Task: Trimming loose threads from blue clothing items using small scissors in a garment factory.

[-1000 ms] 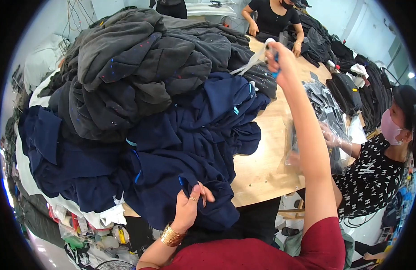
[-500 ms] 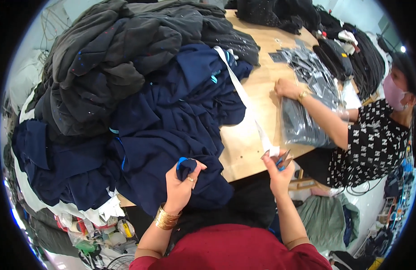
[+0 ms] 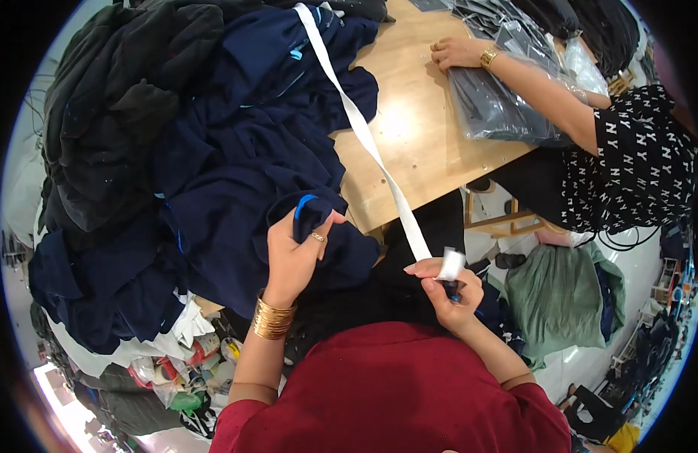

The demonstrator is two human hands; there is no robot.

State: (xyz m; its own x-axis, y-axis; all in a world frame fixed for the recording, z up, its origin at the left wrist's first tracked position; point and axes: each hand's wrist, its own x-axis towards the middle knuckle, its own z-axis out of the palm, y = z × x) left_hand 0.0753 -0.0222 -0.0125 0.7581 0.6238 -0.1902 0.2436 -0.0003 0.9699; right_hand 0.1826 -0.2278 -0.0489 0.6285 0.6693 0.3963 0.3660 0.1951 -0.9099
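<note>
My left hand (image 3: 294,255) pinches a fold of a navy garment (image 3: 243,189) with a blue loop at its neck, at the near edge of the wooden table (image 3: 417,143). Close to my body, my right hand (image 3: 447,293) grips the end of a long white strip (image 3: 364,132) together with a small dark tool. The strip runs from my right hand up across the table and over the navy pile. Gold bangles circle my left wrist.
A heap of dark grey and black garments (image 3: 122,113) fills the table's left side. Across the table a person in a black patterned top (image 3: 636,166) presses a clear bag of folded clothes (image 3: 500,106). A wooden stool and green cloth (image 3: 553,294) lie below.
My right hand reached far across the table, then came back near my body, drawing the white strip with it. My left hand kept its hold on the navy garment.
</note>
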